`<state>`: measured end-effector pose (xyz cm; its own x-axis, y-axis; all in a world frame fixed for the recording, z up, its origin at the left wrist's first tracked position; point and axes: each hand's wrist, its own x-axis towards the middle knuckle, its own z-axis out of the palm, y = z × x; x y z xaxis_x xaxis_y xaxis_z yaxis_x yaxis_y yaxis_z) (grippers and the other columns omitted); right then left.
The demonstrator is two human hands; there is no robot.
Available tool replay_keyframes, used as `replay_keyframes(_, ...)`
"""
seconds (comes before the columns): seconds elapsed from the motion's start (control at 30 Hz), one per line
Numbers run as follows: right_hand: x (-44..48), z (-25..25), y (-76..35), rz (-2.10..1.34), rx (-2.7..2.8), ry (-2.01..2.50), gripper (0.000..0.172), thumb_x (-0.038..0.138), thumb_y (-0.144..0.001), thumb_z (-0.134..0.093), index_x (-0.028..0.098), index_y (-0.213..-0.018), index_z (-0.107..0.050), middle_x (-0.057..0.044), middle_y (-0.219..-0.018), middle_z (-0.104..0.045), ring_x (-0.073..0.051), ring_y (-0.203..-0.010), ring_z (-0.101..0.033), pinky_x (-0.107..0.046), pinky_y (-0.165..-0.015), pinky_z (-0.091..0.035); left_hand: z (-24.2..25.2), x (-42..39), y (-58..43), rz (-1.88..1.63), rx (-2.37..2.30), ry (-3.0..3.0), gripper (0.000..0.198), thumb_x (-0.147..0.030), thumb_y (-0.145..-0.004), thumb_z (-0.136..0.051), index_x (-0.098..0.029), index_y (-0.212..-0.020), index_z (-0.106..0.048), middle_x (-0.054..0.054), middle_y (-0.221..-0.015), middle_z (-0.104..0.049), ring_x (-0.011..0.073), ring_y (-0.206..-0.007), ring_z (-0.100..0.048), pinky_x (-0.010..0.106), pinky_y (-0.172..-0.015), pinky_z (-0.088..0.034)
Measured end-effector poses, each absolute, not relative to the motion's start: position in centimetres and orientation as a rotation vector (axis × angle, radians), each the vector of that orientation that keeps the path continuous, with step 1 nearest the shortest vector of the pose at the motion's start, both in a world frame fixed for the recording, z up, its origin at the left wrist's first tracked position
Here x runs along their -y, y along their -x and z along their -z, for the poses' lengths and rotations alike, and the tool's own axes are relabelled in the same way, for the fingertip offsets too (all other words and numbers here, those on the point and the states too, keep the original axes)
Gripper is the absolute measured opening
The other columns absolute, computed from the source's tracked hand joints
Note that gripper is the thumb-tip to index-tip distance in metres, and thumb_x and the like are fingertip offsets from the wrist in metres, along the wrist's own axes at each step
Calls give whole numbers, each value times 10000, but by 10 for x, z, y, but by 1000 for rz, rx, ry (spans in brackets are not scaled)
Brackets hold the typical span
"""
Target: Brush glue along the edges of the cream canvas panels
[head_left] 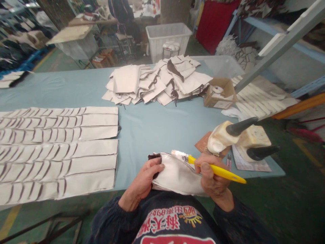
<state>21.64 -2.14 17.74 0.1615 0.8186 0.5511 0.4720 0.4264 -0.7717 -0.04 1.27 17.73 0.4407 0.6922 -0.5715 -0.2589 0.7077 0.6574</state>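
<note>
In the head view, pinched the left end of a cream piece [179, 176] between thumb and fingers of the left hand [146, 177], at the near edge of the blue table [142, 125]. Gripped a yellow-handled brush [223, 172] in the right hand [214, 178], closed round the handle, with whitish bristles [179, 155] at the piece's far edge; could not tell whether touching or just above. Probably risked smearing the cream face by tipping the bristles too low or loading them too heavily. Might have creased or lost the edge through too loose a left pinch. Could also have knocked the stained bottles [219, 135], just beyond on the right, with a wide swing, or spotted the laid-out rows [50, 152] on the left with a stray drip.
</note>
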Motion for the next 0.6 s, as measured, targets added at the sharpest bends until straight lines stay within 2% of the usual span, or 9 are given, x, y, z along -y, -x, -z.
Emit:
replay_keyframes(0.13,25,-177,-212,-298,1499,1256,241,268,-1029,-488,238,-834,-625,40,-590,-595,-146,-509,-581,-283,-541,-474,-178,-14,1,-639,-951,-528,338,-324,-698,-841,-113,-960,-810,66,-804,-779,126,-659,-629,195,-627,-459)
replay_keyframes(0.27,16,-167,-209,-160,1493,1402,192,279,-1030,-514,228,-922,-665,26,-664,-664,-144,-563,-631,-265,-580,-493,-180,-13,1,-623,-948,-535,344,-332,-717,-841,-113,-981,-811,65,-797,-778,128,-665,-636,195,-630,-469)
replay_keyframes(0.4,-5,-146,-197,-329,1481,1502,217,329,-1053,-504,210,-1014,-682,-9,-776,-717,-165,-678,-688,-270,-658,-518,-179,-14,-2,-585,-918,-530,365,-332,-723,-842,-115,-1014,-810,72,-815,-779,145,-684,-646,218,-657,-485)
replay_keyframes(0.5,-15,-131,-187,-513,1466,1542,290,393,-1063,-483,202,-996,-690,8,-702,-680,-158,-591,-642,-261,-585,-483,-174,-16,-3,-584,-914,-532,371,-333,-724,-841,-121,-1026,-807,61,-805,-765,145,-689,-629,231,-690,-481)
replay_keyframes(0.6,-20,-120,-187,-522,1414,1581,349,423,-1066,-447,194,-938,-677,25,-620,-617,-155,-515,-570,-269,-533,-432,-165,-18,3,-587,-913,-596,401,-433,-800,-796,-120,-1051,-797,48,-794,-727,148,-706,-590,256,-726,-469)
